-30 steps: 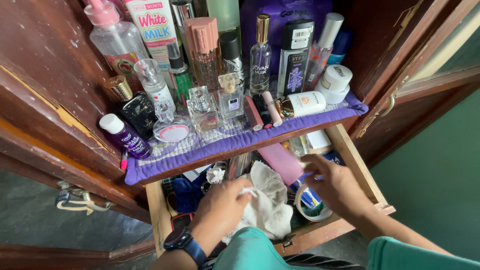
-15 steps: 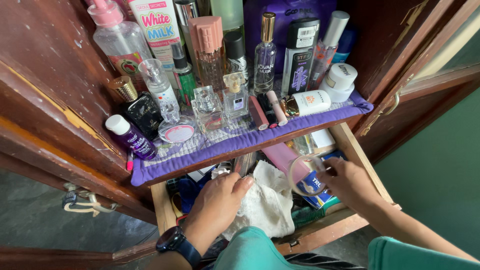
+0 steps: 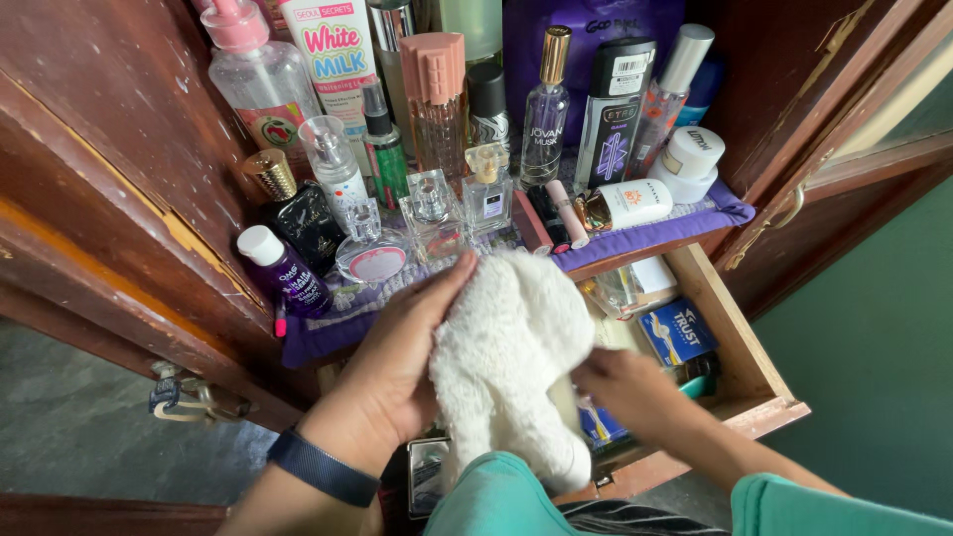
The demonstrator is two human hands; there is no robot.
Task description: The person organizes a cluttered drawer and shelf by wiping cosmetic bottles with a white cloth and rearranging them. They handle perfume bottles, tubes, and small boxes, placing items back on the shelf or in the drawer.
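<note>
The left hand [image 3: 397, 362] gripped a white fluffy cloth [image 3: 511, 362], with the fingers curled against its left side and the thumb extended along its upper edge. The cloth was held raised above the open wooden drawer [image 3: 740, 342], in front of the shelf edge, and hung down toward the lower frame edge. The right hand [image 3: 620, 387] was positioned at the cloth's right side, touching it; whether its fingers pinched the fabric could not be determined, since the cloth covered the fingertips. A dark band [image 3: 323, 467] sat on the left wrist. In the drawer, to the right of the right hand, lay a blue box [image 3: 677, 331]. On the shelf above, a purple mat [image 3: 660, 230] carried upright perfume bottles, including a small square clear bottle [image 3: 486, 194] just beyond the cloth, a white round jar [image 3: 691, 161] and a purple bottle with a white cap [image 3: 283, 270].
</note>
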